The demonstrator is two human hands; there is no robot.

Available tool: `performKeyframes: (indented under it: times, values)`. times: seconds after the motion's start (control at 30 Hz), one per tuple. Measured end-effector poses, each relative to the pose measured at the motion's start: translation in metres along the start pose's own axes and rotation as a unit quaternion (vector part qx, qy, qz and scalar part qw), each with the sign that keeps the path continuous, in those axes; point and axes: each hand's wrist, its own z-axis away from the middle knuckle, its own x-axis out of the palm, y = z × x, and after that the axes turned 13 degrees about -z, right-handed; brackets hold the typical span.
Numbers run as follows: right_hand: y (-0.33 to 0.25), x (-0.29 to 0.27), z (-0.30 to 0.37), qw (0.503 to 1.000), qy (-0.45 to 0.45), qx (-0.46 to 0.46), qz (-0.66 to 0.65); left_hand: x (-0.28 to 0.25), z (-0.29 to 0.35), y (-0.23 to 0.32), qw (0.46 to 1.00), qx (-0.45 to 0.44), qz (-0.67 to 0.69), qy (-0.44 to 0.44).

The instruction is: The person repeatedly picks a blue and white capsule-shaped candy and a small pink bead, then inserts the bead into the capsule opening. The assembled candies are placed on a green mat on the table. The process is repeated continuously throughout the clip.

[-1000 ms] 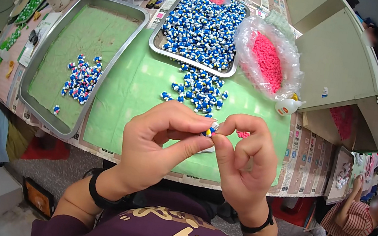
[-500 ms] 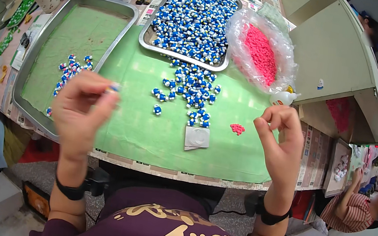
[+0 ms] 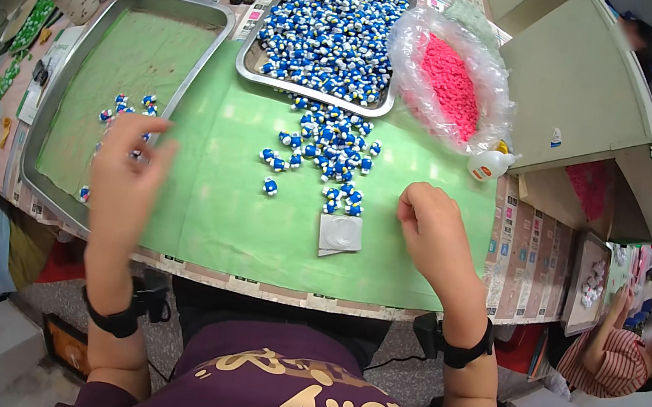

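Left hand (image 3: 128,175): positioned at the left of the frame, above the right side of a shallow metal tray (image 3: 106,50). Grip state: narrow gap visible between thumb and forefinger; the hand is blurred, and I see no item between the fingertips. Several small blue-and-white figures (image 3: 124,101) lie in this tray, partly covered by the hand.

Right hand (image 3: 433,226): positioned right of centre, low over the green cloth (image 3: 244,229) that covers the tabletop (image 3: 536,264). Fingers are curled downward; from where I stand, I cannot tell whether the grip holds anything.

Main supply of figures: a second metal tray (image 3: 309,96) at the upper centre of the frame, densely filled with blue-and-white pieces (image 3: 328,36). A loose group of the same pieces (image 3: 335,140) extends from its lower edge down the cloth to the centre of the frame. Directly below this group lies a flat, pale grey square pad (image 3: 341,234).

At the upper right, a clear plastic bag (image 3: 494,102) stands open with small pink pieces (image 3: 449,86) inside. A white bottle (image 3: 486,165) is located just beside its lower end.
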Motion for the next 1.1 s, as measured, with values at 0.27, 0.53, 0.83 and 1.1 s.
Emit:
performKeyframes:
  times: [0.27, 0.53, 0.83, 1.1]
  values:
    - [-0.011, -0.008, 0.008, 1.000, -0.015, -0.022, -0.006, 0.061, 0.021, 0.045, 0.977, 0.147, -0.016, -0.153]
    - [-0.006, -0.005, 0.028, 0.998, -0.045, 0.005, -0.046, 0.067, 0.021, 0.043, 0.980, 0.133, -0.036, -0.147]
    - [-0.017, -0.013, 0.020, 0.988, -0.072, -0.040, -0.128, 0.034, 0.023, 0.056, 0.927, 0.107, 0.289, -0.214]
    - [-0.081, -0.005, 0.017, 0.865, 0.014, -0.081, -0.495, 0.037, 0.029, 0.091, 0.714, 0.006, 0.563, -0.416]
